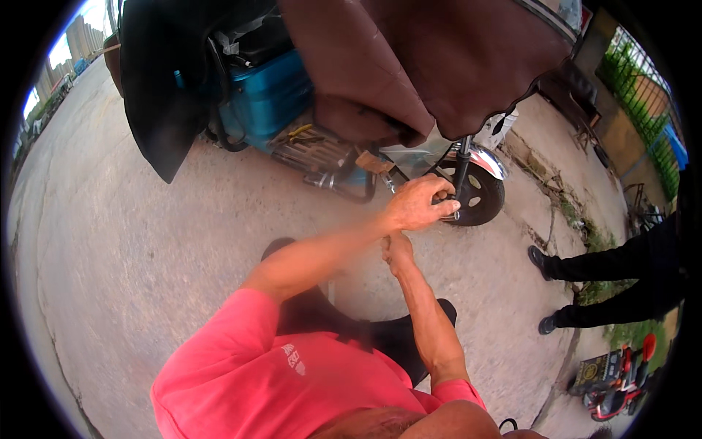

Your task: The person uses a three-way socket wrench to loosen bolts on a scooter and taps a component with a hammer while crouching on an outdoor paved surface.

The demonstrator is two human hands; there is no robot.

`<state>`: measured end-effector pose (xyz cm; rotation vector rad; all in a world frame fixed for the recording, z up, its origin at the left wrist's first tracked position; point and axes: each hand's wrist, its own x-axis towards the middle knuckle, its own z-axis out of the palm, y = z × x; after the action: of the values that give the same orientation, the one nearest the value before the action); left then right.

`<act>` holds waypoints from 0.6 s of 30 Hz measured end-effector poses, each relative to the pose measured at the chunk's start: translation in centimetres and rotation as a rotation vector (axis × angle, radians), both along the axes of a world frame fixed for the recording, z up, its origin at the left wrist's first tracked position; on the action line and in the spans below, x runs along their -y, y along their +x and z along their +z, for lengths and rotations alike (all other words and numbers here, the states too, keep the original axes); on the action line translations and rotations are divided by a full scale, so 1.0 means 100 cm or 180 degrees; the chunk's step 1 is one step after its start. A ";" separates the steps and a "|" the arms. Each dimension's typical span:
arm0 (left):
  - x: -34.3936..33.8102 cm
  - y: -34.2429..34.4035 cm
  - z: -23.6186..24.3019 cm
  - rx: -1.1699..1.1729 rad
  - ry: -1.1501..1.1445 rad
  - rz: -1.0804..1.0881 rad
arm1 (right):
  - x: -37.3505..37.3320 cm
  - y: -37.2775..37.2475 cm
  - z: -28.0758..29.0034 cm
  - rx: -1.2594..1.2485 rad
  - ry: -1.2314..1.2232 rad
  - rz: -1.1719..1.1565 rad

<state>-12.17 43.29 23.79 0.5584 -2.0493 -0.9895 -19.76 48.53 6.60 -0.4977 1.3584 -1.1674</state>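
My left hand (pixel 424 205) grips a small metal piece (pixel 455 216) near the wheel (pixel 484 196); my right hand (pixel 398 252) sits just below, can't tell if holding anything. Probably a part-handling step; next move likely calls for a steady grip.

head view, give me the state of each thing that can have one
left hand, fingers curled on a metal piece
right hand, curled shut, any contents hidden
brown cover, draped in folds
front wheel, upright on the ground
yellow tool, lying on the blue vehicle
red scooter, parked, riderless
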 end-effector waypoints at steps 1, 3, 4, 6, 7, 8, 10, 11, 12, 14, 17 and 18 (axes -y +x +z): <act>0.011 0.009 0.012 -0.0032 -0.0126 -0.0086 | 0.000 0.001 0.003 -0.0034 -0.0017 0.0000; 0.012 0.027 0.067 -0.0211 -0.0096 -0.0181 | -0.004 -0.008 0.003 -0.0129 -0.0015 -0.0101; 0.020 0.039 0.079 -0.0470 0.0190 -0.0149 | -0.003 -0.003 0.004 -0.0271 -0.0039 -0.0111; 0.035 0.060 0.089 0.0040 0.0737 -0.0388 | -0.003 0.000 0.004 -0.0565 -0.0090 -0.0192; 0.038 0.068 0.083 0.0238 0.0540 -0.0324 | -0.002 -0.001 0.004 -0.0590 -0.0110 -0.0136; 0.043 0.074 0.067 0.0432 0.0342 -0.0265 | -0.001 -0.003 0.005 -0.0618 -0.0130 -0.0084; 0.059 0.088 0.030 0.0601 0.0098 0.0118 | 0.003 -0.006 0.007 -0.0717 -0.0383 -0.0067; 0.069 0.096 0.011 0.0568 0.0052 0.0466 | 0.009 -0.009 0.013 -0.0791 -0.0618 -0.0076; 0.079 0.101 -0.005 0.0518 0.0028 0.0798 | 0.012 -0.014 0.020 -0.0885 -0.0827 -0.0096; 0.098 0.109 -0.024 0.0318 0.0412 0.1402 | 0.019 -0.021 0.053 -0.0574 -0.0757 -0.0262; 0.134 0.103 -0.061 0.0146 0.0788 0.1711 | 0.032 -0.025 0.049 -0.0575 -0.0654 -0.0217; 0.136 0.101 -0.062 0.0122 0.0895 0.1717 | 0.034 -0.023 0.049 -0.0644 -0.0603 -0.0149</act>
<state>-2.03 29.74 17.54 1.2099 -1.6576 -0.9370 -22.08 45.11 11.51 -0.7394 1.4442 -1.3193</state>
